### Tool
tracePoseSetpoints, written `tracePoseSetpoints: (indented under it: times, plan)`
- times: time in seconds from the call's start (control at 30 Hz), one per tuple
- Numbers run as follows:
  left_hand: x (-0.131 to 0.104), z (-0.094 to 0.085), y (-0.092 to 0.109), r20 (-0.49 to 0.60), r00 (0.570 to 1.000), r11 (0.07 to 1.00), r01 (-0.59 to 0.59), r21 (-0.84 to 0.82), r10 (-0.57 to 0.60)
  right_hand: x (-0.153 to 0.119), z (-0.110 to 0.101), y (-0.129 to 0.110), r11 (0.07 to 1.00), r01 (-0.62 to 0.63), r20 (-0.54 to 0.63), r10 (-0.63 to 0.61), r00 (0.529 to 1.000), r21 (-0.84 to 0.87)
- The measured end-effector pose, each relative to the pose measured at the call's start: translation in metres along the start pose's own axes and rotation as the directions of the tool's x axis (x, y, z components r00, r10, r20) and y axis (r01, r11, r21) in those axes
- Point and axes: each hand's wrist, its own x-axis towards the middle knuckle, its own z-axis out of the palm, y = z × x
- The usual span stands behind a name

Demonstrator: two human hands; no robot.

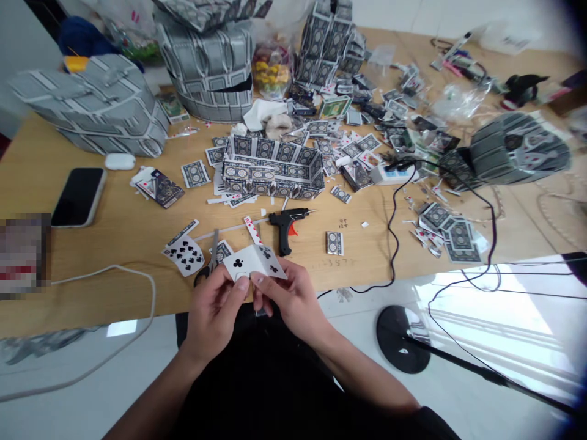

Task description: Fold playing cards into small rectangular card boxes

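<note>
Near the table's front edge, my left hand (217, 315) and my right hand (291, 299) pinch a creased playing card (250, 263) with clubs on its face, thumbs together at its lower edge. Just past it lie a ten of diamonds strip (251, 228) and a black glue gun (287, 227) with a red trigger. Scissors (213, 253) sit by my left hand, partly hidden, next to a spades card (186, 256). Farther back stands an open box made of folded cards (275, 168). A folded card piece (334, 242) rests to the right.
A phone (79, 197), an earbud case (120, 161) and a card pack (160, 186) are on the left. Card-built baskets (208, 67) stand at the back. A power strip (392, 173) with a black cable (393, 244) and scattered cards (454, 229) lie right.
</note>
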Motion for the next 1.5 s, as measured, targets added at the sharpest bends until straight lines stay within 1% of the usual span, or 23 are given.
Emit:
tracePoseSetpoints:
  times: [0.07, 0.23, 0.33, 0.43, 0.53, 0.7, 0.8, 0.93, 1.0, 1.07, 1.13, 1.2, 1.27, 1.37, 1.43, 1.5]
  plan:
    - [-0.001, -0.001, -0.003, 0.006, 1.000, 1.000, 0.017, 0.003, -0.017, 0.000, -0.001, 0.001, 1.000, -0.007, 0.006, 0.007, 1.000, -0.005]
    - [0.001, -0.002, -0.003, 0.024, 1.000, 0.999, 0.015, -0.046, -0.013, -0.001, -0.002, 0.002, 1.000, -0.007, 0.009, 0.007, 1.000, -0.015]
    - [0.003, -0.005, -0.006, 0.060, 0.997, 0.993, 0.056, -0.100, -0.050, -0.001, -0.001, 0.002, 1.000, -0.001, 0.021, 0.002, 1.000, -0.027]
    - [0.002, -0.008, -0.014, 0.115, 0.989, 0.974, 0.113, -0.196, -0.091, -0.001, -0.001, 0.001, 1.000, 0.001, 0.045, 0.001, 0.999, -0.028]
    - [0.002, -0.010, -0.022, 0.147, 0.981, 0.955, 0.158, -0.252, -0.124, -0.002, -0.003, 0.002, 0.998, -0.008, 0.044, 0.010, 0.999, -0.066]
    - [0.002, -0.013, -0.026, 0.155, 0.976, 0.945, 0.193, -0.265, -0.156, -0.004, -0.006, 0.004, 0.989, -0.010, 0.056, 0.018, 0.998, -0.145]
    - [0.000, -0.015, -0.025, 0.159, 0.977, 0.952, 0.181, -0.248, -0.144, -0.004, -0.008, 0.003, 0.985, -0.010, 0.080, 0.024, 0.997, -0.174]
    - [-0.004, -0.018, -0.023, 0.126, 0.984, 0.965, 0.154, -0.213, -0.129, -0.004, -0.012, -0.005, 0.985, -0.017, 0.138, 0.041, 0.990, -0.174]
    - [-0.004, -0.022, -0.023, 0.090, 0.986, 0.964, 0.154, -0.218, -0.138, -0.004, -0.015, -0.010, 0.984, -0.032, 0.136, 0.057, 0.989, -0.175]
    - [-0.001, -0.026, -0.022, 0.011, 0.990, 0.954, 0.137, -0.265, -0.139, -0.004, -0.018, -0.015, 0.984, -0.020, 0.090, 0.037, 0.995, -0.177]
    - [0.003, -0.031, -0.021, -0.081, 0.988, 0.944, 0.096, -0.317, -0.128, -0.004, -0.021, -0.017, 0.984, 0.022, 0.030, -0.017, 0.999, -0.178]
    - [0.005, -0.033, -0.021, -0.130, 0.985, 0.944, 0.064, -0.325, -0.112, -0.003, -0.021, -0.016, 0.986, 0.055, -0.007, -0.056, 0.998, -0.156]
    - [0.004, -0.031, -0.021, -0.123, 0.987, 0.954, 0.067, -0.291, -0.107, -0.002, -0.017, -0.011, 0.993, 0.055, 0.001, -0.055, 0.998, -0.103]
    - [-0.002, -0.021, -0.020, -0.076, 0.992, 0.965, 0.082, -0.247, -0.104, 0.000, -0.006, 0.000, 0.999, 0.046, 0.044, -0.048, 0.998, 0.027]
    - [-0.006, -0.014, -0.019, -0.053, 0.994, 0.967, 0.079, -0.242, -0.094, 0.002, 0.000, 0.005, 0.994, 0.051, 0.060, -0.057, 0.997, 0.099]
    - [-0.009, -0.009, -0.018, -0.036, 0.995, 0.966, 0.077, -0.246, -0.089, 0.004, 0.003, 0.008, 0.990, 0.053, 0.065, -0.062, 0.996, 0.131]
